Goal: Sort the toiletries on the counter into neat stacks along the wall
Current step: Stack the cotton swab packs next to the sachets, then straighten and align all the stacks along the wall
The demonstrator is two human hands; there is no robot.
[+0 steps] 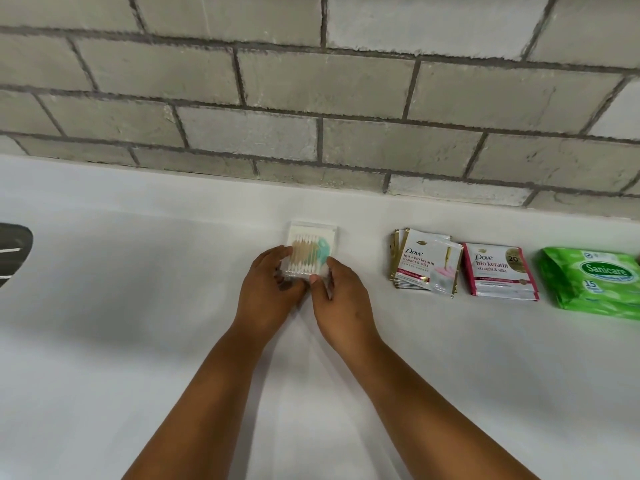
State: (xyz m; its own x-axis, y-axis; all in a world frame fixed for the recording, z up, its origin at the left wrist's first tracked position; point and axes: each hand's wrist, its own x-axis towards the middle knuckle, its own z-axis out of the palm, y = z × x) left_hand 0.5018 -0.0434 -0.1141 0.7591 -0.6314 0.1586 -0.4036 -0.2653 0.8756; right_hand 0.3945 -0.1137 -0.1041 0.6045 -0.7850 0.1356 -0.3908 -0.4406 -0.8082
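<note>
Left hand [273, 282] and right hand [337, 289]: fingers curled, pinching clear swab pack [310, 254] from both sides at frame centre. Pack on white counter [138, 323], near wall [311, 98]; no legible print. Right of pack, well apart: sachet stack [424, 259], "Dove 1in4 + bio keratin straight & silky". Next: second stack [500, 271], "Dove bio keratin straight & silky", "20". Far right: green wipes [592, 282], "Sanicare", "15".
</note>
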